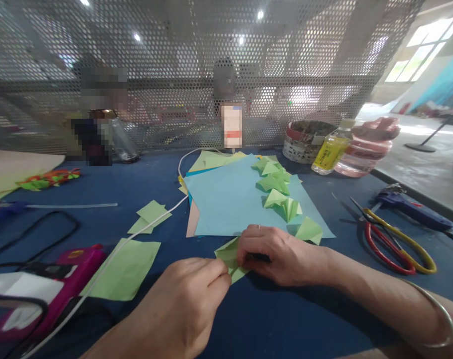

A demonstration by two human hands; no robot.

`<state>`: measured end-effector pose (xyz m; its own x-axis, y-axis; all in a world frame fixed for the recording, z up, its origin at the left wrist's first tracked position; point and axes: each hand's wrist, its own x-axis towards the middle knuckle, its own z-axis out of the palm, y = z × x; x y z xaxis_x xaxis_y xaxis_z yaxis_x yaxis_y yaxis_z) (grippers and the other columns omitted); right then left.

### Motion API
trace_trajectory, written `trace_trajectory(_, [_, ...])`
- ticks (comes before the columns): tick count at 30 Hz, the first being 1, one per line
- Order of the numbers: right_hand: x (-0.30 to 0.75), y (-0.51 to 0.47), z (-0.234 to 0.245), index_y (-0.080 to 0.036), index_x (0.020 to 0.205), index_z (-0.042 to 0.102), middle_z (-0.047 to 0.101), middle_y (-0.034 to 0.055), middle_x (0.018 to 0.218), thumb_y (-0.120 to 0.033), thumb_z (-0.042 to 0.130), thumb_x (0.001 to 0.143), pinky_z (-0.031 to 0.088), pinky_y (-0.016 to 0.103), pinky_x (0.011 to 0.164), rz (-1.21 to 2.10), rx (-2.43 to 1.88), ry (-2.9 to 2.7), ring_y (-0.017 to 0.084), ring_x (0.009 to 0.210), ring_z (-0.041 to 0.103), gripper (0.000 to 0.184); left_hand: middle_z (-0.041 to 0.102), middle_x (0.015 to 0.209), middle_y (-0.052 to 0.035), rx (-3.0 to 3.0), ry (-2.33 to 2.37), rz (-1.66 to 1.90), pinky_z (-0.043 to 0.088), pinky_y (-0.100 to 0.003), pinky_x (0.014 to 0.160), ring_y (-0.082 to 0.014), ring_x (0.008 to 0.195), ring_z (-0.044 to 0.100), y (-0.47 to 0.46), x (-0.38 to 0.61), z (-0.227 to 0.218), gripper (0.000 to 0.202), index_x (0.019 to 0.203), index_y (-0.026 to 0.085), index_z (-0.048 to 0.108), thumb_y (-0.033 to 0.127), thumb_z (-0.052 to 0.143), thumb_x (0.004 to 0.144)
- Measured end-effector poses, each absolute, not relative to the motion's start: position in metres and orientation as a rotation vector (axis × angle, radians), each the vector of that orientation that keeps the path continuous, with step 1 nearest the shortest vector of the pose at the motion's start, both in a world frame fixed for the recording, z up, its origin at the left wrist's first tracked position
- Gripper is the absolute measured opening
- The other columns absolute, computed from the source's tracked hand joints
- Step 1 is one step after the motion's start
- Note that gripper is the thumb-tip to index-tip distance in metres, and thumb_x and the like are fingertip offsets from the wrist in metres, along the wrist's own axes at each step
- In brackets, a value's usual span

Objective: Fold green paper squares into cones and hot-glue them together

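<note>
As L (189, 299) pinches paper (227, 255), R (278, 254) holds it.

Green paper (229, 259) between both hands' fingers (244, 252)

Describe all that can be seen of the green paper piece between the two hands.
The green paper piece is small, light green, thin paper, already folded, with sharp creases and a pointed corner toward the left. It lies low over the blue table, just before the edge of the light blue sheet. The left hand pinches its near edge with the fingers; the right hand covers and presses its right part.
</note>
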<state>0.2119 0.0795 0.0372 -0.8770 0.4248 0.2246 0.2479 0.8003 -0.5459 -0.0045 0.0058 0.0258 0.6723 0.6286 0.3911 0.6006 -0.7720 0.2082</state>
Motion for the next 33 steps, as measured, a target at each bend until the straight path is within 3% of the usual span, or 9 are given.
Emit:
trace_trajectory(15, [0.215,0.083,0.037,-0.015,0.081,0.063,0.062,0.0044,0.08,-0.001,0.053,0.086,0.047,0.027,0.075,0.763,-0.457,-2.666,0.017,0.085,0.058,0.018,0.069,0.092,-0.0083,2.815,1.036,0.618,0.06,-0.031,0.071,-0.0197,0.076,0.068,0.008,-0.004,0.029,0.038,0.103,0.016,0.065,0.003,0.035,0.084])
trace_trajectory(26, [0.215,0.082,0.038,-0.015,0.079,0.064,0.061,0.0021,0.076,0.004,0.056,0.082,0.047,0.025,0.075,0.793,-0.47,-2.651,0.016,0.084,0.058,0.021,0.069,0.095,-0.0114,2.919,1.0,0.523,0.062,-0.034,0.064,-0.0226,0.075,0.068,0.006,-0.003,0.039,0.05,0.111,0.013,0.066,0.002,0.034,0.074])
trace_trajectory(33, [0.216,0.082,0.038,-0.014,0.081,0.065,0.062,0.0026,0.08,0.007,0.056,0.079,0.048,0.025,0.077,0.746,-0.477,-2.685,0.016,0.087,0.059,0.023,0.068,0.094,-0.0124,2.948,0.977,0.527,0.061,-0.035,0.065,-0.0231,0.076,0.067,0.006,-0.003,0.036,0.048,0.114,0.011,0.064,0.002,0.035,0.077])
